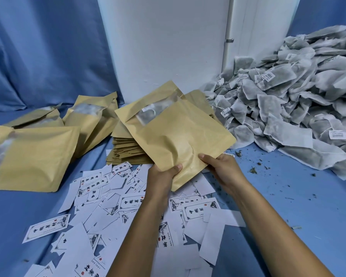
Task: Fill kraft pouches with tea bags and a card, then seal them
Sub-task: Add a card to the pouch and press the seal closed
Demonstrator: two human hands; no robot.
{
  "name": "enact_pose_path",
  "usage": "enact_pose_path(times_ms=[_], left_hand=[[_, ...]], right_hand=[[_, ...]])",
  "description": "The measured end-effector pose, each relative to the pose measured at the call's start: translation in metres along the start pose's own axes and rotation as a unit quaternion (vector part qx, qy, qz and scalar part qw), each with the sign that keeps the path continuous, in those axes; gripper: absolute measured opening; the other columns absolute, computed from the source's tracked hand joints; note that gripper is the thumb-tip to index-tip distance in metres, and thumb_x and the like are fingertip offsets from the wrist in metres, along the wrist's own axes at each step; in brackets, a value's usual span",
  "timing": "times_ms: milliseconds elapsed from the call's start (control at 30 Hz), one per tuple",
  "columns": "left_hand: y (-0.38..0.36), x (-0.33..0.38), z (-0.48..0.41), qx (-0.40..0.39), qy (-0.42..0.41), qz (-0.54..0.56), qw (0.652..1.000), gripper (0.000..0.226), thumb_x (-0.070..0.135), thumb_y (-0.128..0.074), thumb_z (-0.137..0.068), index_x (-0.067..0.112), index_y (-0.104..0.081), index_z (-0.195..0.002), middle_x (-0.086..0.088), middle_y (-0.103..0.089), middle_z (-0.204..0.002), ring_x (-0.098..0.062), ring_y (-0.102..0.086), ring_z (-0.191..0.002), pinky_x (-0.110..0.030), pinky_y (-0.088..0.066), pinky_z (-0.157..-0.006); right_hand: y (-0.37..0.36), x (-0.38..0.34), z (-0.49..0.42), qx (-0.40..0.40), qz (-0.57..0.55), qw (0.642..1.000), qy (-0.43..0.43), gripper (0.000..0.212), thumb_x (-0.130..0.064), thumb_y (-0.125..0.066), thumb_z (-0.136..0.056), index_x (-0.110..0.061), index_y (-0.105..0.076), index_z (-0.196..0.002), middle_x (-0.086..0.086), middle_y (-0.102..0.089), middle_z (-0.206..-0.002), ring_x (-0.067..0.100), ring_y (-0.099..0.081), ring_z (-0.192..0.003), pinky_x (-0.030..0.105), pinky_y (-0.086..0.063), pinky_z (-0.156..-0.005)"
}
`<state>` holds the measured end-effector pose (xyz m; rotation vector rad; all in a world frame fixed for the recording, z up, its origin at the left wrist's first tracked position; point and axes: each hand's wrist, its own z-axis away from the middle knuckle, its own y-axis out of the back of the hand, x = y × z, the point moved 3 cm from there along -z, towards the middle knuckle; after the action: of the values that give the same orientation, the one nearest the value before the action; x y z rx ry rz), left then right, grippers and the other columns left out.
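Observation:
I hold one kraft pouch above the table, tilted, its clear window strip toward the far side with a tea bag showing through. My left hand grips its near bottom corner, thumb on top. My right hand grips the bottom edge on the right, thumb on the paper. A flat stack of empty pouches lies under and behind it. A big heap of grey tea bags fills the right. Printed white cards lie scattered in front.
Filled pouches lie at the left, the biggest nearest, two more behind it. Blue cloth covers the table, with loose tea crumbs on the right. A white panel and blue curtain stand at the back.

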<state>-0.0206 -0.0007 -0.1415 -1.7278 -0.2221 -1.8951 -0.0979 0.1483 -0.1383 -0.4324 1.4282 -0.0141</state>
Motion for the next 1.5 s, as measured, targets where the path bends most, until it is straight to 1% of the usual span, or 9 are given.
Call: enact_pose_path(times_ms=[233,367,567,700,833,1100,1300,1400,1500], left_hand=[[0.0,-0.002,-0.002,0.0,0.013,0.006,1.0,0.026,0.004,-0.073,-0.078,0.015,-0.064,-0.1,-0.002,-0.073,-0.092,-0.021,-0.069,-0.086,-0.032,-0.054,-0.067],[-0.001,-0.003,-0.002,-0.008,-0.001,-0.019,1.0,0.025,0.006,-0.075,-0.078,0.016,-0.065,-0.099,-0.004,-0.073,-0.094,-0.024,-0.069,-0.091,-0.042,-0.054,-0.085],[0.0,-0.004,-0.002,-0.002,-0.009,-0.027,1.0,0.024,0.008,-0.075,-0.078,0.016,-0.065,-0.098,-0.004,-0.073,-0.094,-0.022,-0.069,-0.09,-0.039,-0.054,-0.083],[-0.001,-0.001,-0.001,-0.025,-0.034,-0.072,0.997,0.016,0.012,-0.074,-0.08,0.018,-0.066,-0.092,0.007,-0.073,-0.08,-0.007,-0.069,-0.074,-0.019,-0.051,-0.063],[-0.001,-0.001,0.002,-0.07,-0.025,-0.137,0.988,0.013,0.019,-0.075,-0.08,0.018,-0.069,-0.092,0.008,-0.074,-0.081,-0.004,-0.069,-0.073,-0.015,-0.048,-0.06],[0.001,-0.001,0.002,-0.048,-0.038,-0.197,0.978,0.006,0.014,-0.073,-0.082,0.016,-0.068,-0.079,0.012,-0.067,-0.06,0.003,-0.062,-0.052,-0.01,-0.041,-0.045],[-0.003,0.002,0.002,-0.07,-0.07,-0.223,0.97,0.007,0.016,-0.068,-0.087,0.022,-0.065,-0.082,0.011,-0.069,-0.071,0.0,-0.064,-0.066,-0.014,-0.043,-0.056],[-0.005,0.001,0.003,-0.104,-0.058,-0.223,0.968,0.013,0.011,-0.068,-0.085,0.024,-0.065,-0.087,0.009,-0.072,-0.077,-0.004,-0.067,-0.071,-0.014,-0.048,-0.06],[-0.003,0.002,0.001,-0.066,-0.077,-0.265,0.959,0.013,0.013,-0.07,-0.083,0.022,-0.066,-0.092,0.006,-0.071,-0.083,-0.01,-0.066,-0.078,-0.022,-0.046,-0.065]], right_hand=[[-0.003,-0.001,0.003,-0.024,0.004,1.0,-0.003,0.007,-0.006,-0.068,-0.084,-0.002,-0.068,-0.078,0.009,-0.074,-0.08,0.016,-0.072,-0.074,0.018,-0.055,-0.063],[-0.006,0.001,0.003,-0.033,0.033,0.999,0.006,0.009,-0.004,-0.067,-0.084,0.003,-0.069,-0.09,0.015,-0.073,-0.093,0.023,-0.072,-0.086,0.027,-0.057,-0.078],[-0.009,0.003,0.009,-0.059,0.02,0.998,-0.003,0.013,-0.003,-0.071,-0.08,0.002,-0.069,-0.091,0.012,-0.074,-0.09,0.02,-0.072,-0.083,0.021,-0.056,-0.068],[-0.007,0.002,0.006,-0.029,0.043,0.999,0.012,0.011,-0.003,-0.073,-0.078,0.001,-0.07,-0.088,0.011,-0.075,-0.086,0.02,-0.072,-0.079,0.021,-0.056,-0.066],[0.001,0.003,0.0,0.0,0.033,0.999,0.0,0.012,-0.004,-0.073,-0.078,0.004,-0.071,-0.087,0.016,-0.074,-0.089,0.028,-0.071,-0.086,0.033,-0.057,-0.082],[-0.009,0.011,0.005,-0.133,0.015,0.988,-0.073,0.035,-0.003,-0.078,-0.068,0.004,-0.067,-0.1,0.019,-0.072,-0.1,0.03,-0.07,-0.094,0.028,-0.057,-0.076],[-0.007,0.01,0.004,-0.096,0.013,0.994,-0.047,0.026,0.009,-0.072,-0.071,0.007,-0.067,-0.096,0.02,-0.071,-0.098,0.032,-0.069,-0.093,0.033,-0.056,-0.083],[-0.005,0.009,0.003,-0.072,0.008,0.997,-0.03,0.021,0.013,-0.07,-0.071,0.007,-0.067,-0.092,0.02,-0.072,-0.093,0.031,-0.07,-0.085,0.031,-0.058,-0.074],[-0.008,0.012,0.004,-0.076,0.028,0.996,-0.041,0.021,0.007,-0.07,-0.075,0.008,-0.067,-0.097,0.022,-0.071,-0.099,0.033,-0.068,-0.093,0.036,-0.054,-0.086]])
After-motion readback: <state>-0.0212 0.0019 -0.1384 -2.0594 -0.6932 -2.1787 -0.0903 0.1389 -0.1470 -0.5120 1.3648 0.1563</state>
